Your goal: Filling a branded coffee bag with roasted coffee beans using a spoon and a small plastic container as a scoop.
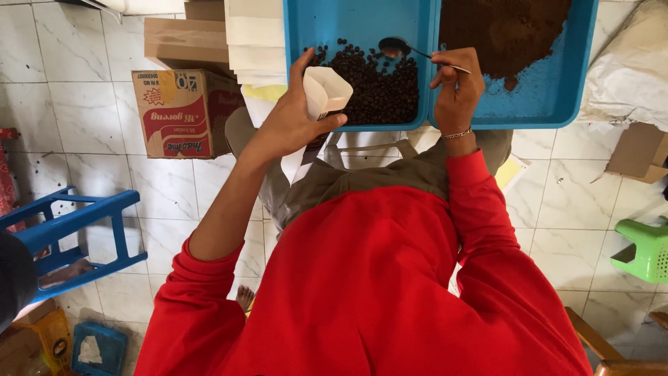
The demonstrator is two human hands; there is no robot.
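Observation:
My left hand [296, 118] holds a small white paper pouch [325, 92] open at its mouth, just at the near edge of a blue tray [306, 28] of dark coffee beans [379, 87]. My right hand [456, 90] grips a metal spoon [403, 49] by the handle, its bowl resting over the beans. A second blue tray [557, 83] to the right holds brown ground powder [501, 31]. Both trays rest across my lap.
A cardboard box [182, 111] and a stack of pale paper [254, 42] sit left of the trays. A blue stool [69, 233] lies at the left, a green plastic stool [643, 251] at the right. White sacks [630, 66] rest at upper right on the tiled floor.

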